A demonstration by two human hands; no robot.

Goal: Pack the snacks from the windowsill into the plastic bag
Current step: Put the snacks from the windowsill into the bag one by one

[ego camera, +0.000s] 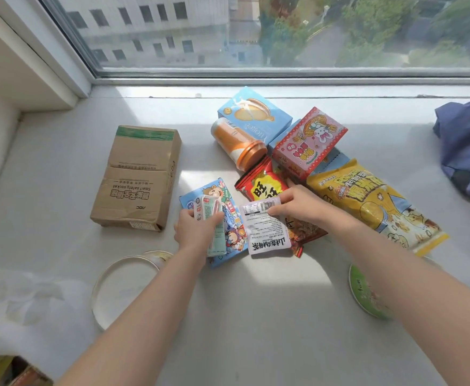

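Snacks lie in a heap on the white windowsill [256, 316]. My left hand [192, 232] grips a pale green snack packet [210, 215] over a blue cartoon snack pack [233, 238]. My right hand [297, 204] pinches the top edge of a white snack pouch [264, 232] with black print. Behind them lie a red snack bag [264, 185], an orange-lidded jar [238, 143] on its side, a blue biscuit box [253, 112], a pink rabbit box [309, 140] and a large yellow popcorn bag [367, 201]. A translucent white plastic bag [19, 299] lies crumpled at the left.
A brown cardboard box [139, 176] lies left of the snacks. A round white lid [122, 288] sits beside my left forearm, and a green-rimmed bowl [364, 293] shows under my right forearm. Blue cloth [467, 151] lies at the right edge. The window runs along the back.
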